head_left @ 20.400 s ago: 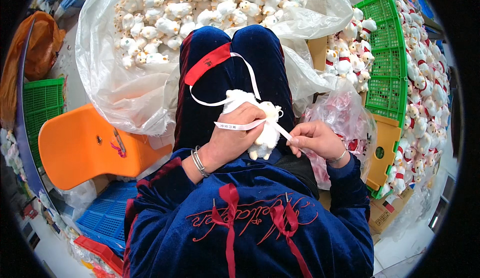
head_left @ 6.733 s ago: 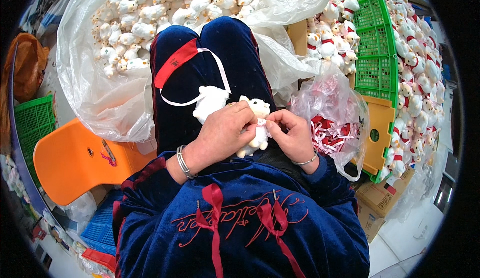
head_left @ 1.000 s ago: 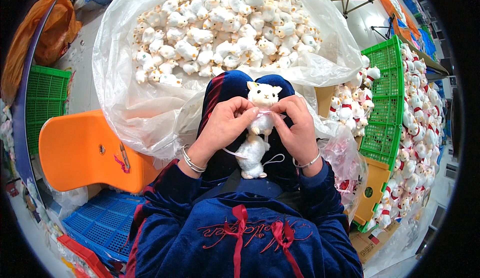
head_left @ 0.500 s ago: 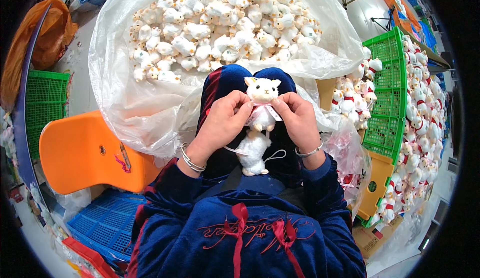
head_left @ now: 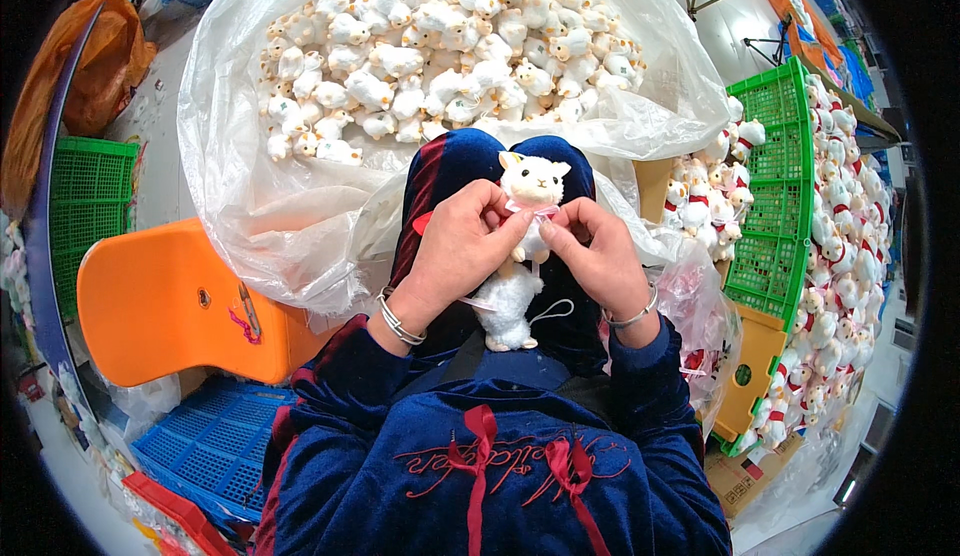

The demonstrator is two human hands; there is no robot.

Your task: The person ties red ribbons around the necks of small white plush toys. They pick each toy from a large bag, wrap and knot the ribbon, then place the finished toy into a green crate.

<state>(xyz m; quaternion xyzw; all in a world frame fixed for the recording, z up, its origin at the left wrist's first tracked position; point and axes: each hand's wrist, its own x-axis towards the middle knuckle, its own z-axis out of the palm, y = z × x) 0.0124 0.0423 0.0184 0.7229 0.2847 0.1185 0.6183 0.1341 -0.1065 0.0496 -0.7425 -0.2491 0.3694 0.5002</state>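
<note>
A small white plush animal (head_left: 533, 182) with a cream face and ears is upright above my lap, facing me. Round its neck goes a pale pink ribbon (head_left: 545, 212). My left hand (head_left: 462, 246) is closed in a pinch on the ribbon, its fingertips against the toy's neck. From the other side my right hand (head_left: 605, 246) pinches the ribbon too, thumb and forefinger together. The fingers hide part of the toy's body. Below it a second white plush toy (head_left: 508, 311) lies on my lap, a thin white cord loop beside it.
Beyond my knees a large clear plastic bag (head_left: 235, 106) lies spread under a heap of white plush toys (head_left: 440, 46). To the left is an orange chair (head_left: 160, 306) with small snips on it. Green crates (head_left: 770, 196) and red-ribboned plush toys (head_left: 840, 256) stand on the right.
Both hands have come closer together at the toy's neck, with the ribbon ends drawn inward. The toy has shifted slightly right and tilted a little.
</note>
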